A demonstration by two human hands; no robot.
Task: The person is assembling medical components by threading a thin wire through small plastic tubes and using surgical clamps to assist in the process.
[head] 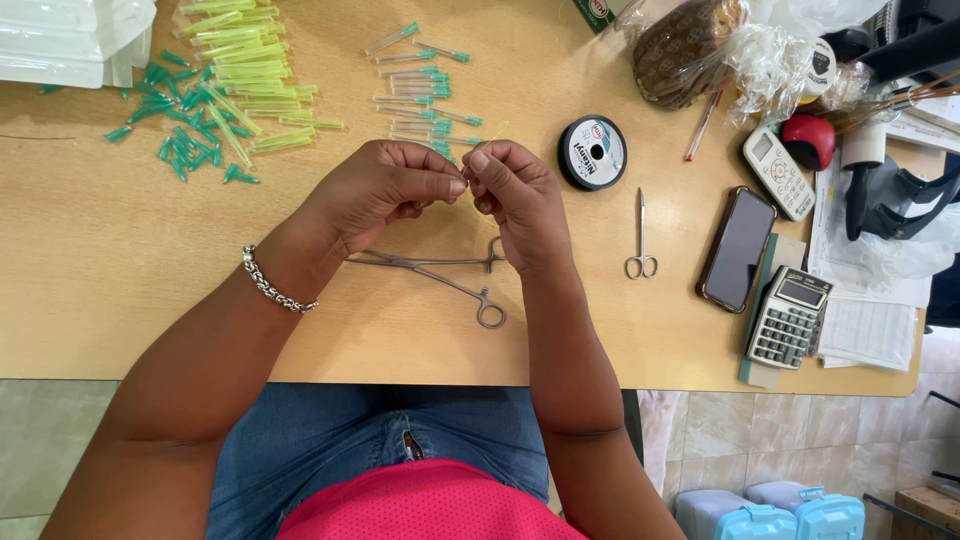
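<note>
Pink shirt (430, 505) and blue jeans (330, 435) sit at frame bottom. Left hand (375, 195) and right hand (515, 200): both pinched closed, fingertips meeting over the wooden table (120, 280), holding a thin yellowish thread (478, 143) between them; what else they pinch cannot be told. Steel forceps (450, 275) lie just beneath the hands. Thread spool (592, 152) and small scissors (641, 240) rest to the right; green-tipped needles (415, 85) lie beyond.
</note>
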